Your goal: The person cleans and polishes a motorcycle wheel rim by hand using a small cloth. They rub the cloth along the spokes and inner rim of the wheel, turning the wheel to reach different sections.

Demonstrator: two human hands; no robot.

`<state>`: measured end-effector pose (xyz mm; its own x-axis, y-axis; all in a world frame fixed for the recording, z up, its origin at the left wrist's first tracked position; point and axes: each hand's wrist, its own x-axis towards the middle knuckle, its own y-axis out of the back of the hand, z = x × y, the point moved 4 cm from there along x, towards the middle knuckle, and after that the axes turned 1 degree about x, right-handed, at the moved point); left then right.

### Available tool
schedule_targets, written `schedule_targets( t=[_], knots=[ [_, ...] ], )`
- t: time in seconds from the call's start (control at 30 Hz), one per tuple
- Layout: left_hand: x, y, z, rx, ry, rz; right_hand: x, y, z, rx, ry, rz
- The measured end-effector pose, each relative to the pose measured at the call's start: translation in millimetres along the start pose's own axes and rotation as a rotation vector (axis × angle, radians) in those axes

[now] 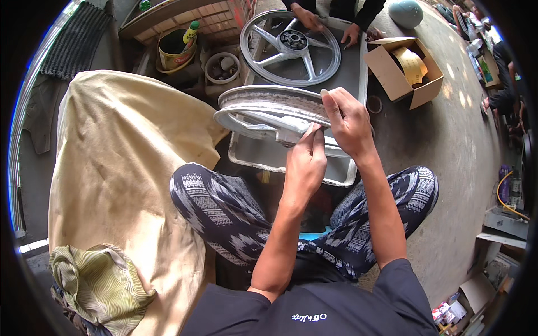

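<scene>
A bare, greyish-white motorcycle wheel (263,102) is held up on a tilt above a shallow tray (258,161), its rim channel scuffed and stained. At the wheel's right end, my right hand (352,124) is closed round the rim, with the thumb raised along the top. My left hand (306,162) reaches under the near edge. Its fingers are pressed together against the wheel beside a spoke; whether they pinch anything small is hidden.
Across from me, a co-worker's hands (307,19) touch a second silver wheel (292,40). An open cardboard box (386,75) holds a yellow-brown roll. A bucket (177,51) and a white tub (222,68) stand at the far left. A beige cloth (123,151) drapes the left side.
</scene>
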<state>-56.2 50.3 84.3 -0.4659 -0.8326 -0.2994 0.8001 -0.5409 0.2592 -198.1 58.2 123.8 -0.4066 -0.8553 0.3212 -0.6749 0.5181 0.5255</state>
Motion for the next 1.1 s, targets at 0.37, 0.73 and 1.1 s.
schedule_targets(
  t=[0.37, 0.73, 1.1],
  knots=[
    [1, 1, -16, -0.005, 0.000, 0.053, 2, -2, -5, 0.002, 0.008, -0.015],
    [17, 4, -44, -0.042, -0.012, 0.116, 0, -7, -11, -0.001, 0.035, -0.030],
    [6, -1, -28, 0.052, 0.107, 0.051, 4, -1, -8, 0.010, -0.006, -0.041]
  ],
)
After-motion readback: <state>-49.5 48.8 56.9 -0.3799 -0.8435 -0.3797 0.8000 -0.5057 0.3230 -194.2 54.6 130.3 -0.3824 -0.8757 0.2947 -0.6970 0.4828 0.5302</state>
